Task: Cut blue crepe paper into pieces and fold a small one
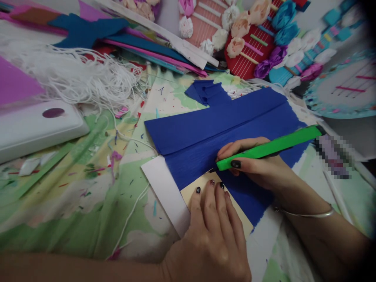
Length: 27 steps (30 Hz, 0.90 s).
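The left hand lay flat, fingers spread, and pressed a yellow card down on the blue paper. The right hand gripped a green cutter, with its tip at the far corner of the card. The blue paper reached from beneath both hands to beyond them, folded along its length. In my judgement, cutting along the card was the step in hand; the next move called for a steady stroke, with the card not slipping and the left fingertips kept away from the blade.

Just left of the left hand was a white strip, with a thread near it. Farther left, scraps littered the cloth-covered bench, beside a white box. Beyond the hands lay tangled cord, coloured sheets and paper flowers. I saw nothing blocking the cutter, though the thread could perhaps catch the strip. A thing behind the cutter was too blurred to tell.
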Each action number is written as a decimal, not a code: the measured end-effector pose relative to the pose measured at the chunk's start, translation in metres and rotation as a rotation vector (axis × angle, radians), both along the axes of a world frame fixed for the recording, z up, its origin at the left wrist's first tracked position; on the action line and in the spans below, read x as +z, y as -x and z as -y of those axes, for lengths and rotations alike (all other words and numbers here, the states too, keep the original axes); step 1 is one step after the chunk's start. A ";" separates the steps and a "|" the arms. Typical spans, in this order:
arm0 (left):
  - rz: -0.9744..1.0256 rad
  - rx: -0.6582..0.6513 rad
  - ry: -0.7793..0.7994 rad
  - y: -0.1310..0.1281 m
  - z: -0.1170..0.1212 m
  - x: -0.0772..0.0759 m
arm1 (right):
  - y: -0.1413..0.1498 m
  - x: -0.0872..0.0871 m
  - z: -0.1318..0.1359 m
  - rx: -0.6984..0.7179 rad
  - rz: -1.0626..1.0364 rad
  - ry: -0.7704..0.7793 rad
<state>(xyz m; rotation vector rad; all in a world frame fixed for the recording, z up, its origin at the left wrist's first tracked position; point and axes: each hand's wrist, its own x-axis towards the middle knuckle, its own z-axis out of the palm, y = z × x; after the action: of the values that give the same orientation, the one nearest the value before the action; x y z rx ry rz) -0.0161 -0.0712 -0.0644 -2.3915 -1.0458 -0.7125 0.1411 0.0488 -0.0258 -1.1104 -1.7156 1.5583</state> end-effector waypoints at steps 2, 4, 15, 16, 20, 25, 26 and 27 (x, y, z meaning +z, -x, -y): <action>0.005 0.002 0.000 0.000 0.000 0.000 | 0.000 0.000 0.000 0.002 0.012 -0.007; 0.013 0.003 0.003 -0.001 -0.001 0.000 | 0.000 -0.001 -0.001 0.006 0.008 -0.002; 0.007 -0.002 0.011 0.000 0.000 0.001 | -0.001 0.001 -0.002 0.004 -0.026 0.032; 0.013 0.000 0.011 0.000 0.000 0.001 | -0.001 0.001 -0.002 0.004 -0.020 0.024; 0.028 0.007 0.020 -0.001 0.000 0.000 | -0.002 0.000 -0.003 0.010 -0.026 0.017; 0.029 0.014 0.009 -0.002 0.001 0.000 | -0.002 0.000 -0.004 -0.010 -0.054 0.030; 0.025 0.015 0.008 -0.002 0.002 0.000 | -0.002 0.000 -0.004 -0.009 -0.052 0.027; 0.020 0.015 0.007 -0.001 0.002 0.000 | -0.003 0.000 -0.004 -0.006 -0.050 0.023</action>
<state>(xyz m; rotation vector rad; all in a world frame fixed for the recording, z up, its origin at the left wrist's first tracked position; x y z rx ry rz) -0.0148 -0.0729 -0.0644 -2.3845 -1.0750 -0.7304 0.1436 0.0532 -0.0257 -1.0776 -1.6640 1.5921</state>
